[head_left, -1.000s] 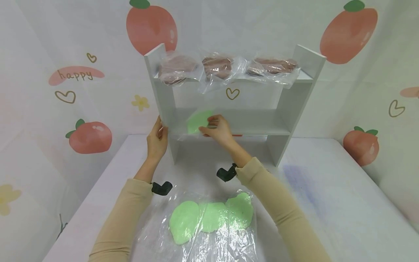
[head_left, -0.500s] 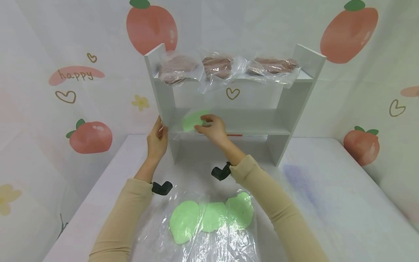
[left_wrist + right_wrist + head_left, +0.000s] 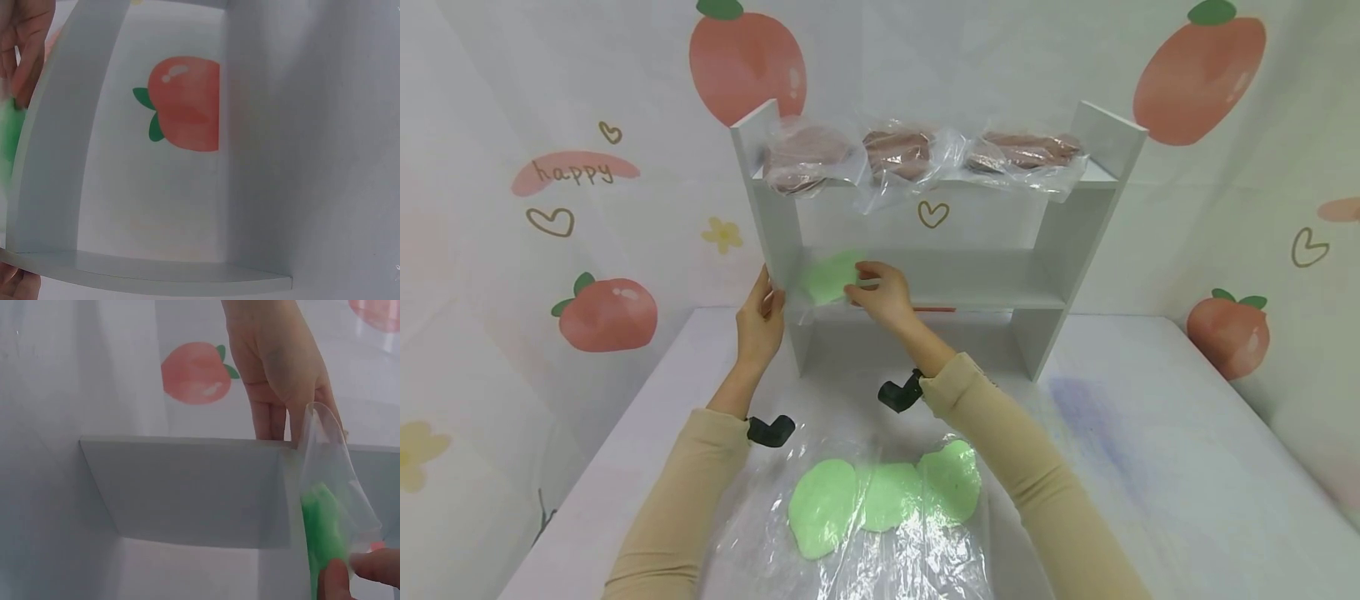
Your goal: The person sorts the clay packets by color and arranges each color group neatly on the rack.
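Observation:
My right hand pinches a clear plastic bag holding a flat, pale green dough-like piece, between thumb and fingers. The bag is at the left end of the white rack's middle shelf, overlapping that board in the head view. In the right wrist view the green bag stands close beside the shelf board, with the fingertips on its edge. My left hand grips the rack's left side panel, thumb at the front edge and some fingers hidden behind it.
Bagged brown pieces lie on the top shelf: one at left, one in the middle, one at right. Clear plastic with bagged green pieces lies on the white table in front of the rack.
My right hand has moved a little left along the middle shelf, taking the green bag toward the left side panel. My left hand has stayed on the panel.

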Demonstrator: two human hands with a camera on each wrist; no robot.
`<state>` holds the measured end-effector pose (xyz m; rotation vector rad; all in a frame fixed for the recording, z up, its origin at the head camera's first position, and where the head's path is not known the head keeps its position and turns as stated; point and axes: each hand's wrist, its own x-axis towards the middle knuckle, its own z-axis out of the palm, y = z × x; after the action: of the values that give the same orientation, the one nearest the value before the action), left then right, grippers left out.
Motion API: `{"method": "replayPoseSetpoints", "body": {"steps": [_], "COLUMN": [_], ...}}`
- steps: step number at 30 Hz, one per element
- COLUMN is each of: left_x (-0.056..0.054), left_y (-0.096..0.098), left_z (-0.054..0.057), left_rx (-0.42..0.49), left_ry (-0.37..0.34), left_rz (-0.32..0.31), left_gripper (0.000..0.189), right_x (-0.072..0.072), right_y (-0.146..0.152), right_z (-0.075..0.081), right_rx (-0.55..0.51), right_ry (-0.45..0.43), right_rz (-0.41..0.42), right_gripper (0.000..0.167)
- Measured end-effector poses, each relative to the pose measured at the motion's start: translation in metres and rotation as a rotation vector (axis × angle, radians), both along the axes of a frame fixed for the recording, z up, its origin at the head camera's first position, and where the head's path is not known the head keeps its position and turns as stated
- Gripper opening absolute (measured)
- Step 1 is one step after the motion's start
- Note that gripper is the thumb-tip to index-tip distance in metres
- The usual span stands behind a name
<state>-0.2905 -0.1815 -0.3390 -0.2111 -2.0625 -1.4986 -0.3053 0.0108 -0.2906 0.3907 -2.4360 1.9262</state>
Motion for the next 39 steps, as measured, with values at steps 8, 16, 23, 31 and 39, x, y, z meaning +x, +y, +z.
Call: {"method": "replayPoseSetpoints", "body": {"steps": [8, 16, 23, 31, 39], "left_x": [0.000, 0.001, 0.002, 0.003, 0.003], "left_y": [0.000, 0.000, 0.000, 0.000, -0.001], "left_z": [0.000, 0.000, 0.000, 0.001, 0.000], "left_rx": [-0.004, -0.006, -0.014, -0.019, -0.023], "left_ry": [0.005, -0.011, -0.012, -0.024, -0.013], "left_rz": [0.004, 0.004, 0.003, -0.004, -0.005], "left_gripper": [0.050, 0.051, 0.051, 0.051, 0.051], "right_x": [-0.003, -0.001, 0.004, 0.015, 0.032], "right_y": [-0.001, 0.005, 0.017, 0.037, 0.064], "right_z": [-0.001, 0.001, 0.002, 0.002, -0.007], "right_rx": [0.053, 0.125, 0.146, 0.169, 0.238], "right_ry": [-0.018, -0.004, 0.044, 0.074, 0.175], "right_rz": [0.034, 0.040, 0.066, 0.123, 0.230], "right_gripper": [0.051, 0.053, 0.048, 0.046, 0.039]}}
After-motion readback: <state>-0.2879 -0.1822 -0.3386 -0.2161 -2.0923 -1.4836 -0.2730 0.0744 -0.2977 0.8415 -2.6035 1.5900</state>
